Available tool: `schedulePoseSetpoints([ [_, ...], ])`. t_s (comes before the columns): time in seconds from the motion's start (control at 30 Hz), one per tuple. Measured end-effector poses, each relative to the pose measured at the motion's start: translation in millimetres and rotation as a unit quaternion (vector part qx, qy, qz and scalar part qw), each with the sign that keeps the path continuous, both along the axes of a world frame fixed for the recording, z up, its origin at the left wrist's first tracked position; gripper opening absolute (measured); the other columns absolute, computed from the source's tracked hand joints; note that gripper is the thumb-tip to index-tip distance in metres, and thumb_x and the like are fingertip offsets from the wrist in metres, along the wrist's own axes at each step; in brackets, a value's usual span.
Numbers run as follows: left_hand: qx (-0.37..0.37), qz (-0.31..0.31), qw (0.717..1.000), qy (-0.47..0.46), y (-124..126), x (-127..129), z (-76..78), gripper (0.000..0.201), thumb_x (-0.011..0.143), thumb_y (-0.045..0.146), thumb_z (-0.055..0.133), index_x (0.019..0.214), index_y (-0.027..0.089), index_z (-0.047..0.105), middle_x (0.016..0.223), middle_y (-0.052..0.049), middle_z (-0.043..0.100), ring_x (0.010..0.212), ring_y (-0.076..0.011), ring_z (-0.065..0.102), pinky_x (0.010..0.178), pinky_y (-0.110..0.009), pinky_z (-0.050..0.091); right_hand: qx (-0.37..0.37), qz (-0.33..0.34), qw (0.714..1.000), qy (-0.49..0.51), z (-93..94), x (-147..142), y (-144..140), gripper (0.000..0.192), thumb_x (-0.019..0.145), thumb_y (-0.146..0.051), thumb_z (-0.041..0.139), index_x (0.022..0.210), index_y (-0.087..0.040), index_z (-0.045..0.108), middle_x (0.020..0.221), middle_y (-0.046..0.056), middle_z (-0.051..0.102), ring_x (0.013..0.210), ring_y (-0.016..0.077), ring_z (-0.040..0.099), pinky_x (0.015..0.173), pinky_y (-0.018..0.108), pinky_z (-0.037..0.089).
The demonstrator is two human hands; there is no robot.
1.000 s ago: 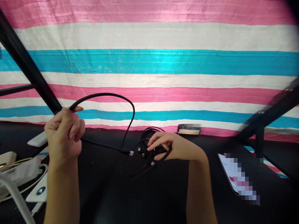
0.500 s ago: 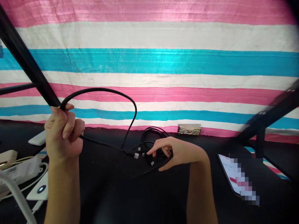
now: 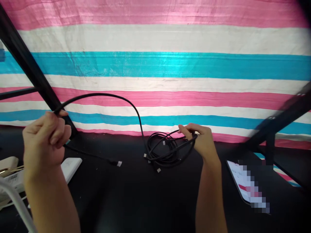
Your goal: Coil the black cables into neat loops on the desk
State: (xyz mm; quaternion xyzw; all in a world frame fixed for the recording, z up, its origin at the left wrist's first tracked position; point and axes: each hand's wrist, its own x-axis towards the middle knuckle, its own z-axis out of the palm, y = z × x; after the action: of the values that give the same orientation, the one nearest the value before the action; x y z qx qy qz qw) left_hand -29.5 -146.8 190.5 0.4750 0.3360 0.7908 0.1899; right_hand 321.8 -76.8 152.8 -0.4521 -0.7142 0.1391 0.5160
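My left hand point(image 3: 45, 137) is closed around a thick black cable point(image 3: 109, 96) that arches up and right, then drops toward a tangle of thin black cables point(image 3: 165, 150) on the black table point(image 3: 136, 200). A short end with a silver plug point(image 3: 119, 163) trails from my left fist onto the table. My right hand point(image 3: 200, 139) pinches strands of the tangle and lifts its right side off the table. Several small silver plugs hang around the bundle.
A phone point(image 3: 247, 186) with a lit screen lies at the right. A white flat device point(image 3: 70, 165) and a white power strip with cords point(image 3: 11, 179) sit at the left. Black frame bars point(image 3: 26, 64) cross both sides. A striped tarp point(image 3: 155, 64) hangs behind.
My left hand moved left with the thick cable, dragging its plug end along. My right hand moved right and up, now gripping and lifting the tangle, covering the small object at the tarp's foot.
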Motion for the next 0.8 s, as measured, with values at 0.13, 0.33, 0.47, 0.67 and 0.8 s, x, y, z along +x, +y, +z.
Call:
schedulePoseSetpoints([
  [0.13,-0.094,-0.045,0.99,0.093,2.0,1.4,-4.9,0.03,0.075,0.034,0.07,0.057,0.015,0.056,0.037,0.005,0.032,0.034,-0.0069,0.031,0.039,-0.023,0.022,0.138,-0.04,0.988,-0.065,0.6,-7.7,4.2,0.041,0.086,-0.032,0.057,0.047,-0.019,0.05,0.066,0.004,0.062,0.07,0.0181,0.053,0.071,0.034,0.039],
  [0.33,-0.168,-0.125,0.946,0.249,13.3,42.8,-12.1,0.034,0.09,0.045,0.05,0.072,0.018,0.058,0.063,-0.002,0.059,0.067,-0.0151,0.056,0.07,-0.026,0.042,-0.028,0.044,0.998,-0.041,3.1,-38.5,-8.5,0.038,0.084,-0.035,0.058,0.051,-0.018,0.05,0.047,-0.002,0.048,0.045,0.0105,0.043,0.049,0.026,0.033],
  [0.47,-0.194,-0.192,0.919,0.284,20.5,81.2,-21.3,0.028,0.091,0.043,0.047,0.084,0.02,0.06,0.084,-0.003,0.062,0.085,-0.0156,0.06,0.08,-0.026,0.044,-0.049,0.085,0.995,0.009,0.7,-59.8,-11.5,0.012,0.075,-0.026,0.067,0.072,-0.019,0.059,0.065,-0.002,0.056,0.055,0.0109,0.052,0.05,0.022,0.036],
  [0.67,-0.28,-0.314,0.889,0.181,21.9,105.5,-28.2,0.03,0.09,0.053,0.043,0.092,0.023,0.048,0.056,0.005,0.055,0.039,-0.0112,0.052,0.035,-0.019,0.033,0.023,0.04,0.998,0.04,2.3,-69.0,-12.9,0.017,0.075,-0.028,0.068,0.086,-0.021,0.058,0.079,-0.003,0.053,0.049,0.0063,0.04,0.051,0.023,0.037],
  [0.8,-0.291,-0.311,0.885,0.188,17.2,108.9,-27.2,0.037,0.082,0.051,0.057,0.107,0.024,0.051,0.044,0.01,0.039,0.031,-0.0069,0.034,0.032,-0.018,0.021,0.082,0.004,0.996,0.042,2.1,-70.8,-13.7,0.022,0.074,-0.027,0.07,0.093,-0.022,0.061,0.089,0.0,0.053,0.055,0.008,0.043,0.056,0.025,0.043],
])
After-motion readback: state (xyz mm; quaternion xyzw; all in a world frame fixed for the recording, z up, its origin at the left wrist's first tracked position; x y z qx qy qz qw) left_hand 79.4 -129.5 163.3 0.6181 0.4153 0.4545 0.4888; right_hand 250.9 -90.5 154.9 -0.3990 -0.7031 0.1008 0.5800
